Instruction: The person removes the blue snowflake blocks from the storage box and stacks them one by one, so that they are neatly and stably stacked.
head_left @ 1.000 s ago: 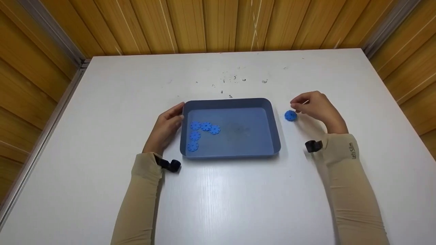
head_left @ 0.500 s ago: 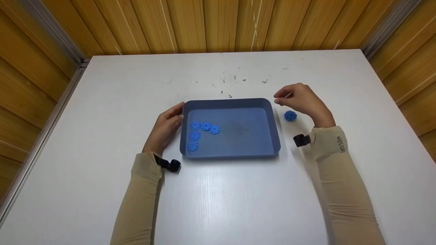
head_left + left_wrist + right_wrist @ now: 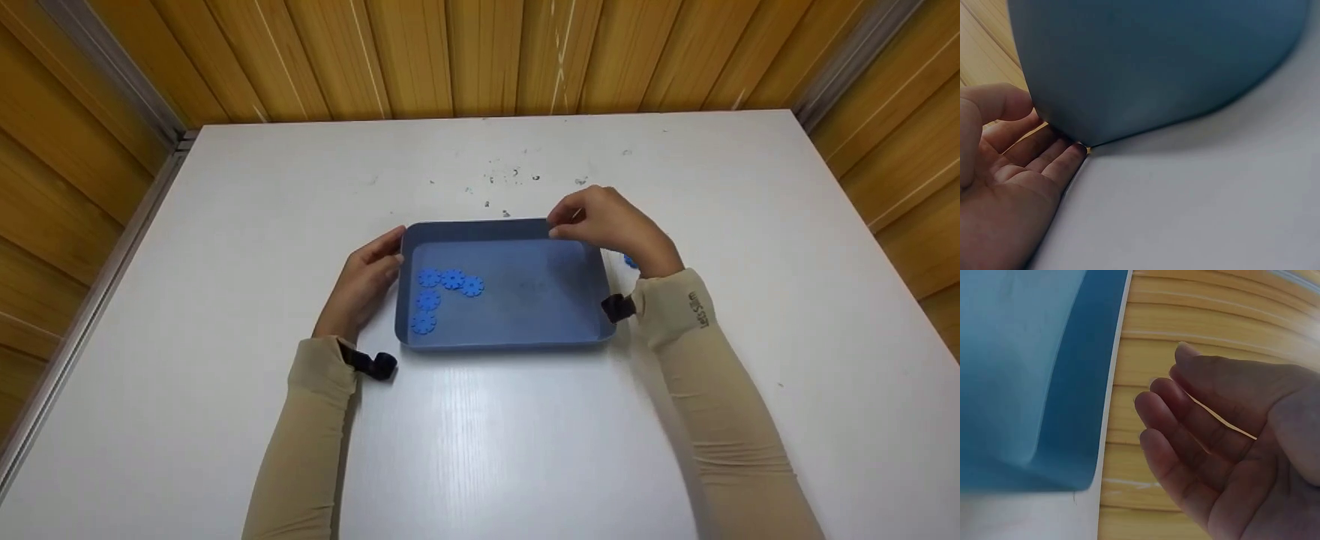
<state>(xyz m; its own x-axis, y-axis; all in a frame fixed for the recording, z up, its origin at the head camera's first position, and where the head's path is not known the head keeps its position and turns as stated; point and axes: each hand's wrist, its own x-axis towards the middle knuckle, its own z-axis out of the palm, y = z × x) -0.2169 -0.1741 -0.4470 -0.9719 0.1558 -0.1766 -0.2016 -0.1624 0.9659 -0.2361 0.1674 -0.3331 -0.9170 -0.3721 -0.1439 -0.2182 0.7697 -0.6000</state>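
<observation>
A blue-grey tray [image 3: 510, 346] lies on the table. Inside, at its left, are several blue toothed plastic discs [image 3: 428, 301], like snowflake building pieces. My left hand [image 3: 363, 281] rests against the tray's left outer wall, thumb and fingertips touching it; the left wrist view shows the fingers [image 3: 1053, 163] at the wall's lower edge. Over the tray's back right corner hovers my right hand [image 3: 611, 225], fingers loosely bent. No piece shows at its fingertips in the right wrist view, where the hand [image 3: 1219, 433] is apart from the tray wall [image 3: 1075, 394].
More blue discs [image 3: 630, 261] lie on the table right of the tray, mostly hidden behind my right wrist. The white table [image 3: 480, 435] has dark marks [image 3: 514, 177] behind the tray. Wood-panel walls [image 3: 480, 60] stand at the back and sides.
My right hand has moved left from above the loose discs on the table to over the tray's back right corner. The left hand, tray and discs in it stay put.
</observation>
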